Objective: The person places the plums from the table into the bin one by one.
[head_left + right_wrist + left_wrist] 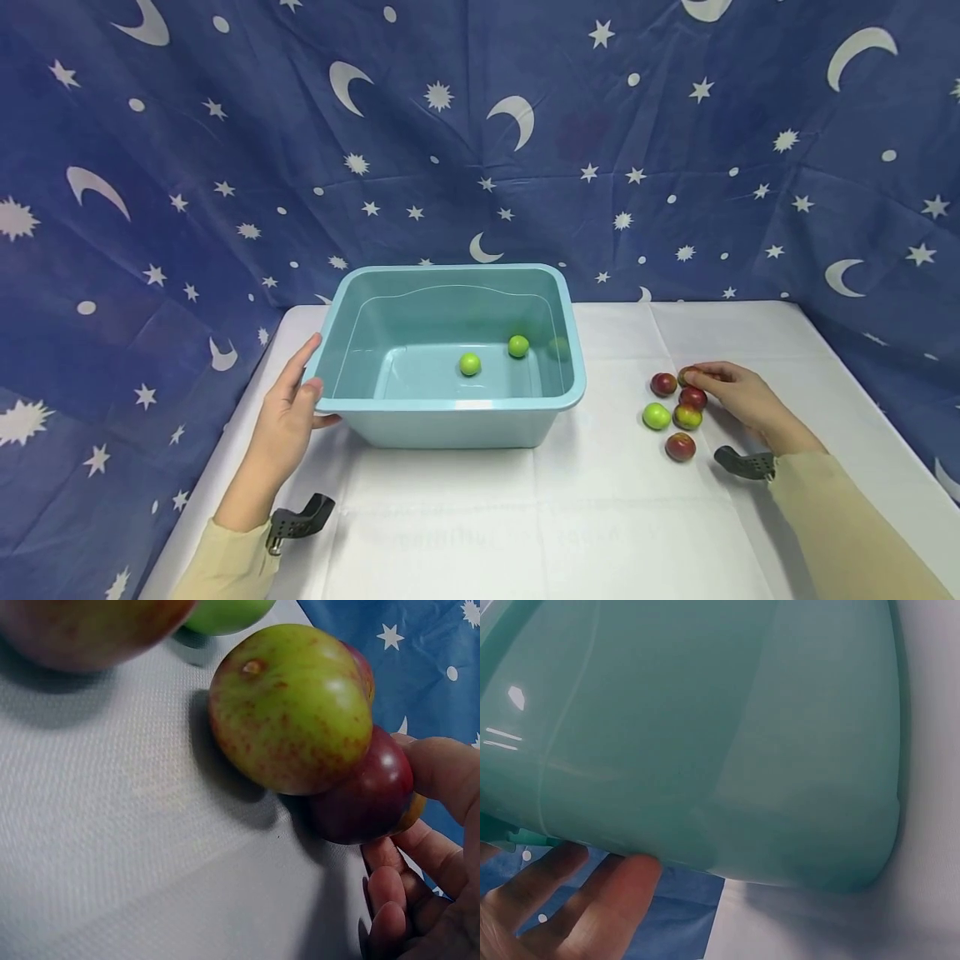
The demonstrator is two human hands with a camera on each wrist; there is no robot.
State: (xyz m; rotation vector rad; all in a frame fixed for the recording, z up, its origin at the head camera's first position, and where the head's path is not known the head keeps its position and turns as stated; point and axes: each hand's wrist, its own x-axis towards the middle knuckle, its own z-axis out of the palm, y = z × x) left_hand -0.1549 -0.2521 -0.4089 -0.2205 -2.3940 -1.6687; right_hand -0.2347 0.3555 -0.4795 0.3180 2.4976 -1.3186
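A light blue plastic tub stands on the table with two green plums inside, one near its middle and one by the right wall. My left hand holds the tub's near left corner, thumb at the rim and fingers against the outer side. To the tub's right lies a group of plums. My right hand pinches the farthest red-green plum, mostly hidden in the right wrist view behind a dark red plum. Nearer lies a yellow-green, red-speckled plum.
Also in the group are a green plum, a red plum and another red one closest to me. A white cloth covers the table. Blue star-and-moon fabric hangs behind and at both sides.
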